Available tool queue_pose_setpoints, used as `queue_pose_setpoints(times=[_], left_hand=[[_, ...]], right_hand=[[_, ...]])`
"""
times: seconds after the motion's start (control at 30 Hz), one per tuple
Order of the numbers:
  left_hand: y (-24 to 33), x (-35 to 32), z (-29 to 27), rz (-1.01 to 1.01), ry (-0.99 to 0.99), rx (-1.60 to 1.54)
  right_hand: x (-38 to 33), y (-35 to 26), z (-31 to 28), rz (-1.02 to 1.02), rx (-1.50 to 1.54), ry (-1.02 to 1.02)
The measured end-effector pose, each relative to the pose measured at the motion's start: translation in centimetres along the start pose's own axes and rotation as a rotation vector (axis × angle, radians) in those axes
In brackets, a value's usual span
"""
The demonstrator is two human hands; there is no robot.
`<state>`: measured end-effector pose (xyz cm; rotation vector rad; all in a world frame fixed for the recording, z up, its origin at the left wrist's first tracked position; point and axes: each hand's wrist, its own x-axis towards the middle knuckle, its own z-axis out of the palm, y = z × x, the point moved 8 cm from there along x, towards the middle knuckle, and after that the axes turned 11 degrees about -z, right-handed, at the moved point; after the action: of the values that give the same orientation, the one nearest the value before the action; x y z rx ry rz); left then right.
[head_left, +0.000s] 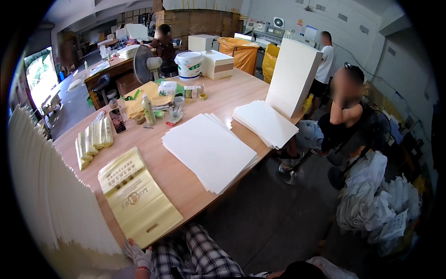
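Note:
My left hand [137,255], in a white glove with a red band at the wrist, is at the table's front edge. Its fingers reach the near left corner of a flat pale-yellow plastic bag [158,207], with the thumb apart from them. Brown print and a slot handle mark the bag, which may lie on others like it. Close to that hand, on the left, rises a tall stack of white sheets [55,186] with ragged edges. Two lower piles of white sheets, one in the middle [209,151] and one farther right [265,123], lie on the table. My right hand does not show.
Folded yellow bags [94,142], a phone [117,121], a bottle [148,110] and tape [203,96] sit on the table [223,88]. Behind stand a bucket [188,65] and fan [146,63]. A seated person [341,111] and plastic sacks [371,195] are at right.

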<state>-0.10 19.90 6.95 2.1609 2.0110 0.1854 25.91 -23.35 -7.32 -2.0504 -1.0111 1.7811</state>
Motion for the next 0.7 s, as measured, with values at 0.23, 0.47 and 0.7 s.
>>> queue_pose_setpoints(times=[0.23,0.47,0.7], left_hand=[[1.2,-0.6,0.6,0.003,0.001,-0.015],[0.3,-9.8,-2.3,0.138,0.365,-0.022],[-2.4,-11.5,-0.7,-0.053,-0.136,-0.134]], right_hand=[[0.5,-1.5,-2.6,0.035,-0.008,0.05],[1.9,-0.3,-4.3,-0.037,-0.152,0.069],[4.6,6.7,-2.0,-0.063,-0.484,-0.084]])
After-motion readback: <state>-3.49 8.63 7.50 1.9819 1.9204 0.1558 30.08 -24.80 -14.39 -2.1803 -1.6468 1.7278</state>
